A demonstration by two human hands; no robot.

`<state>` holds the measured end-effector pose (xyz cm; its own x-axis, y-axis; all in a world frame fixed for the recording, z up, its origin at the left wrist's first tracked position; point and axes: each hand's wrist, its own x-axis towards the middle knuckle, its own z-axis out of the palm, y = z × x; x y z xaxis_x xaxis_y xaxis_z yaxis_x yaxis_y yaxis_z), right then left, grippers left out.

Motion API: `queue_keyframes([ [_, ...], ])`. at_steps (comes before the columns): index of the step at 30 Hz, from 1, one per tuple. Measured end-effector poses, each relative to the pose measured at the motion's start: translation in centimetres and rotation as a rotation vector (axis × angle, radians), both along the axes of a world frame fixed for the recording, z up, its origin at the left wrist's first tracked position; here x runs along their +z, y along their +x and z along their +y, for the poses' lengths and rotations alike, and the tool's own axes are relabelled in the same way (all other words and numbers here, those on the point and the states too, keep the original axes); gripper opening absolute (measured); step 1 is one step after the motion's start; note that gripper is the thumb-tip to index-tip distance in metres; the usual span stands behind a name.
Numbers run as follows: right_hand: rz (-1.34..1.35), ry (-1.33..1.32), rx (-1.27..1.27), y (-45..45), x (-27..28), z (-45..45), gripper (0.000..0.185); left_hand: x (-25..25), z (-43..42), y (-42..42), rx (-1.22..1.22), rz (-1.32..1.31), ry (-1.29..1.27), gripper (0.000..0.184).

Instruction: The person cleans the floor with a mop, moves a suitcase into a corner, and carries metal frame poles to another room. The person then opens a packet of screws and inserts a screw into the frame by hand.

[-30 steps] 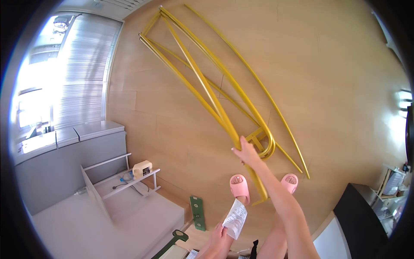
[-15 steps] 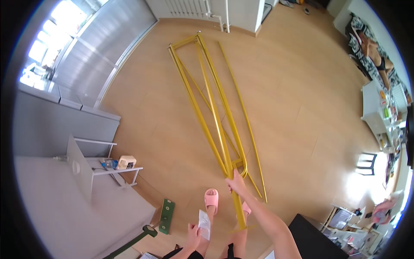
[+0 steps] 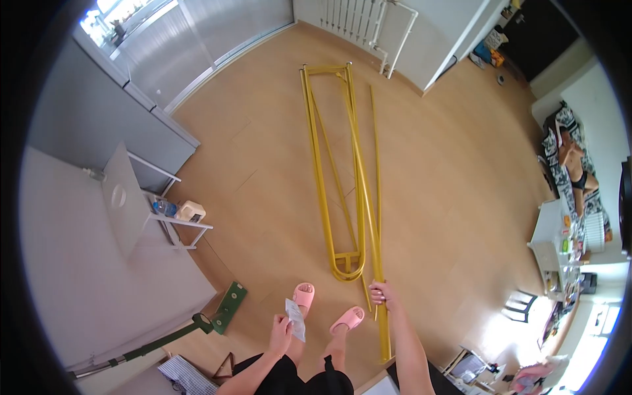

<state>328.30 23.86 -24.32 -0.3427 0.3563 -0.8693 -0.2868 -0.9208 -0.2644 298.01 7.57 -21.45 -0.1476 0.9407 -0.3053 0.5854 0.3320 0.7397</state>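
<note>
My right hand (image 3: 384, 294) is wrapped around a long yellow metal pole (image 3: 366, 178), near its lower end. The pole slants away from me, and its far end lies over the top of a yellow tubular frame (image 3: 322, 191). That frame rests on the floor with a rounded end toward my feet. A thinner yellow rod (image 3: 374, 125) lies along the frame's right side, partly behind the pole. In front of my left leg, my left hand (image 3: 280, 334) pinches a small whitish plastic packet (image 3: 295, 320); its contents cannot be made out.
Pink slippers (image 3: 347, 319) are on my feet. At left are a white stand (image 3: 125, 197) with bottles and a green-based post (image 3: 230, 307). A radiator (image 3: 349, 16) is at the far wall. A person (image 3: 575, 164) lies on a bed at right, beyond a white table (image 3: 548, 227).
My right hand has carried the near end of the pole rightward, away from the frame's rounded end. The view has turned, and my left hand still holds the packet.
</note>
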Motion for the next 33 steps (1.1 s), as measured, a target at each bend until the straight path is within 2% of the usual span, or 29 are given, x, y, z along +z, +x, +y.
queue_keyframes([
  [4, -0.003, 0.002, 0.056, 2.0, 3.9, 0.7, 0.022, 0.5, 0.0, -0.7, 0.028, -0.047, -0.038, 0.008],
  [6, -0.204, 0.085, 0.128, 2.4, 5.7, 0.6, 0.020, 0.5, 0.0, -1.2, 0.035, -0.039, -0.041, 0.008],
  [9, -0.231, 0.069, 0.138, 3.0, 8.9, 0.3, 0.020, 0.6, 0.4, -1.9, 0.067, -0.029, -0.023, 0.010],
  [16, -0.292, 0.063, 0.156, 4.2, 13.3, -6.3, 0.019, 1.3, 2.5, -3.3, 0.070, -0.026, -0.037, 0.009],
  [26, -0.369, -0.006, 0.047, 7.0, 18.6, -15.7, 0.025, -0.1, 3.6, -2.4, -0.132, 0.089, 0.012, 0.009],
  [32, -0.354, 0.022, -0.040, 9.2, 17.4, -21.1, 0.024, 0.2, 4.4, 0.8, -0.316, 0.128, 0.026, 0.011],
  [33, -0.424, 0.031, -0.056, 9.5, 17.3, -21.5, 0.024, 0.2, 4.3, 1.3, -0.322, 0.124, -0.001, 0.012],
])
